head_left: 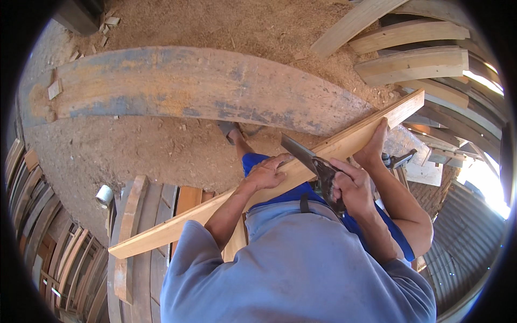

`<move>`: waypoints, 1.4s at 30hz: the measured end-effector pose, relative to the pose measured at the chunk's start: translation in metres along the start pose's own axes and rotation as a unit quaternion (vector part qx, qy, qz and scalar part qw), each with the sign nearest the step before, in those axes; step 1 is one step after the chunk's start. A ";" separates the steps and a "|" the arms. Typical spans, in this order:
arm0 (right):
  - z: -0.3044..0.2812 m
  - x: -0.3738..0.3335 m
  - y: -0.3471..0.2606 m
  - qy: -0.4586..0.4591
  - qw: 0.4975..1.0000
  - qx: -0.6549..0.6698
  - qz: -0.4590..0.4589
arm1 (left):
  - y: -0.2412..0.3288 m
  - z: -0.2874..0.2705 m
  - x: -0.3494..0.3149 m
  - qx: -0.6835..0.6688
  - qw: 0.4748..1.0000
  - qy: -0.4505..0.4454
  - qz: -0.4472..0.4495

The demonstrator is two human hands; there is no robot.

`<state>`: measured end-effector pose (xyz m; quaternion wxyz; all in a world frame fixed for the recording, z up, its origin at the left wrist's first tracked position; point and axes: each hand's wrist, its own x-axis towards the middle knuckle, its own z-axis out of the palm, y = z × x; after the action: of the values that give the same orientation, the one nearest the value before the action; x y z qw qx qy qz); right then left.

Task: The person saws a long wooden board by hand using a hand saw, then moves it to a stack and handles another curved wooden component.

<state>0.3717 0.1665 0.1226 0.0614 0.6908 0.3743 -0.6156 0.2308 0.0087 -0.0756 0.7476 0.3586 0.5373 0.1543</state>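
Fingers of the right hand [353,188] clamp a dark-handled saw [323,168]; those of the left hand [266,172] rest on a pale timber [299,171], grip unclear. Slanting across a weathered plank [177,86] near its right end, the timber looks stiff, probably heavy, best held by its edges.

bright daylight; glare blown out white at right, above the corrugated sheet [466,242]; mostly sharp, with fisheye bending and blackened corners.

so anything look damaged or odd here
Yes: the long wide plank ahead looks worn, its orange and blue-grey coating patchy, with sawdust scattered beyond it. A bare foot also rests on the board, close to the handsaw, which looks risky.
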 end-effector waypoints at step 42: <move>0.009 0.031 0.015 0.059 0.993 0.066 0.084 | -0.009 0.028 0.010 0.012 0.997 0.042 0.068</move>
<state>0.3719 0.1649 0.0871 0.0445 0.7576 0.2764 -0.5896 0.2590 -0.0020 -0.0838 0.7079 0.3959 0.5447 0.2134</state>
